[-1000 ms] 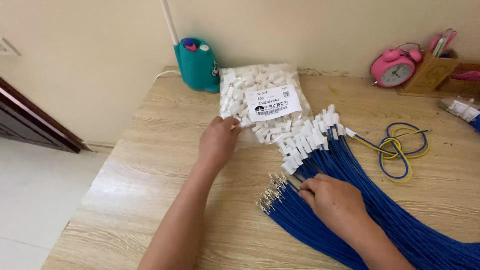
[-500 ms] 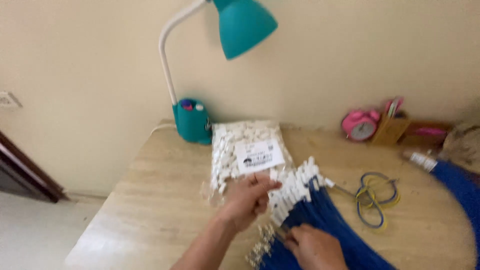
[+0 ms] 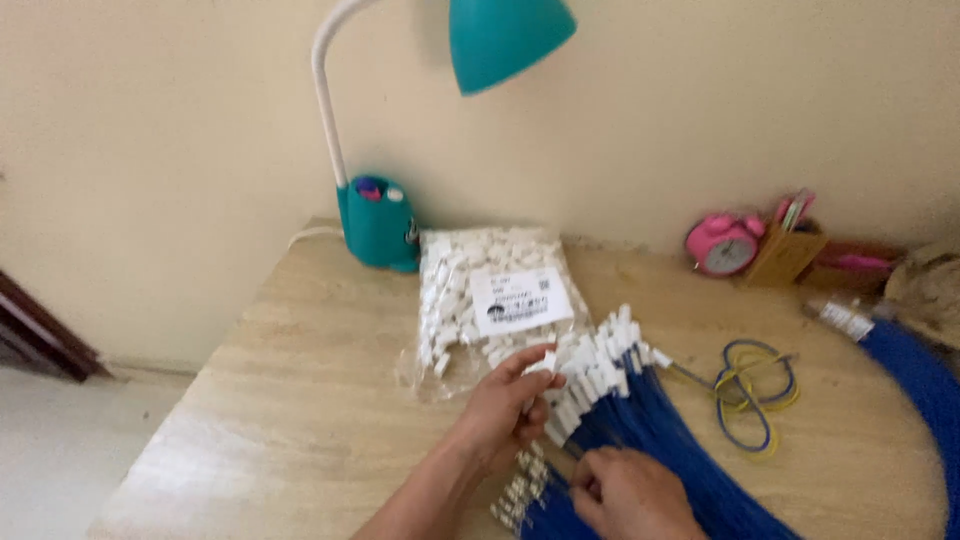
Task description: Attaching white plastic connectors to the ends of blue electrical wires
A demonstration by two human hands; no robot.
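Observation:
A clear plastic bag (image 3: 470,290) full of small white connector housings lies on the wooden table (image 3: 300,420), a white label on top. My left hand (image 3: 505,410) rests at the bag's near edge, fingers pinching a small white connector (image 3: 545,365). Beside it lies a thick bundle of blue wires (image 3: 650,440); several wires end in white connectors, others in bare metal terminals (image 3: 515,495). My right hand (image 3: 625,495) sits low on the bundle, fingers closed around one blue wire near the terminals.
A teal desk lamp (image 3: 385,220) stands at the back behind the bag. A pink alarm clock (image 3: 722,245) and a pen holder (image 3: 785,250) stand at the back right. A coil of yellow and blue wire (image 3: 755,390) lies right of the bundle. More blue wires (image 3: 915,370) run along the far right.
The view has tilted up, so the lamp's shade and more wall show. My left hand moved from the bag toward the connector ends of the bundle. My right hand stays on the wires.

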